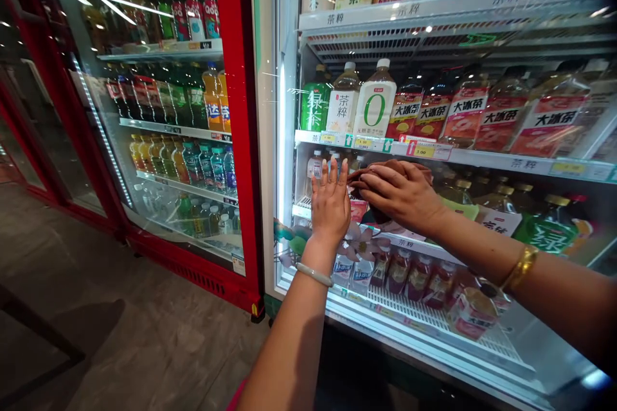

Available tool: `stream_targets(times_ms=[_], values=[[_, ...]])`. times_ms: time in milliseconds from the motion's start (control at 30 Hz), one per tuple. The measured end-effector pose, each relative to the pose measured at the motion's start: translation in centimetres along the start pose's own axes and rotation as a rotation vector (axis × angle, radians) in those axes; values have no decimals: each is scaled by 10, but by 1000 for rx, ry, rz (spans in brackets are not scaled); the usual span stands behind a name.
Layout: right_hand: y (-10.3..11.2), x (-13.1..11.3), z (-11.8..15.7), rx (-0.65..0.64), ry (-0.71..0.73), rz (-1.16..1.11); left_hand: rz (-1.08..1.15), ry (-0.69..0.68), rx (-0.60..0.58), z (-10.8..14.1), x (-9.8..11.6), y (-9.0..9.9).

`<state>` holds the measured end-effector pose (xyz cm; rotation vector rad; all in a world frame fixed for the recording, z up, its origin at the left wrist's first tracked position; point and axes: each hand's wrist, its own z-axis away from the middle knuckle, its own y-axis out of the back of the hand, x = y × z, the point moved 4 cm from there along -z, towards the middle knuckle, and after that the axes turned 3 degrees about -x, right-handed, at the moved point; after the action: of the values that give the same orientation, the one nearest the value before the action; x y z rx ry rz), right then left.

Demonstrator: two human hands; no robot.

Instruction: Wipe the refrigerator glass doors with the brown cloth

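My left hand [331, 205] lies flat with its fingers spread against the glass door of a lit drinks fridge [268, 109]; a pale bangle [314, 274] circles that wrist. Just right of it, my right hand [398, 192] presses a brown cloth [424, 171] to the same glass, fingers bent over it. A gold bracelet [520, 268] is on the right wrist. Behind the glass, a white bottle with a green 0 [375, 103] stands upright on the shelf above my hands. A flower decal [361, 244] shows on the glass below them.
At the left stands a second fridge with a red frame [241, 128] and rows of bottles. Grey tiled floor [168, 327] runs below it. A dark leg-like bar [38, 324] reaches in at the lower left. Small bottles [398, 270] line the lower shelf.
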<state>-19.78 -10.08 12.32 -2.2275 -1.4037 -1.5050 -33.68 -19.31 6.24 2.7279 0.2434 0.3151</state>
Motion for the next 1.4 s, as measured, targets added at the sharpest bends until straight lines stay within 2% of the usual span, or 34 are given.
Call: stream_targets(times_ms=[100, 167, 267, 367, 467, 633, 733, 867, 967, 1067, 1133, 1167, 1233, 1333, 1400], values=[[2, 25, -19, 22, -132, 71, -9, -17, 4, 0, 1, -2], [1, 29, -37, 49, -166, 143, -8, -15, 17, -3, -2, -1], [-3, 17, -50, 80, -98, 171, -6, -1, 50, -9, -6, 6], [-1, 4, -43, 80, 34, 142, -8, -4, 68, -16, -6, 15], [10, 17, -38, 74, 63, 139, -14, -44, 57, -21, 1, 19], [24, 62, -70, 100, -161, 216, -9, -52, 89, -43, 8, 22], [22, 59, -86, 142, -187, 207, -25, -45, 120, -63, 7, 27], [19, 46, -75, 113, -30, 188, -60, -88, 78, -82, 5, 35], [27, 64, -68, 151, 16, 225, -70, -127, 23, -95, 6, 39], [36, 98, -80, 219, -184, 263, -56, -112, 32, -115, 11, 41], [39, 111, -89, 246, -318, 257, -44, -88, 65, -129, 16, 42], [39, 111, -92, 246, -336, 249, -39, -82, 79, -135, 18, 42], [37, 100, -89, 212, -281, 231, -37, -92, 89, -141, 23, 42], [35, 79, -65, 129, -153, 178, -64, -156, 44, -136, 29, 39], [37, 76, -45, 124, -116, 150, -89, -191, 12, -130, 32, 37]])
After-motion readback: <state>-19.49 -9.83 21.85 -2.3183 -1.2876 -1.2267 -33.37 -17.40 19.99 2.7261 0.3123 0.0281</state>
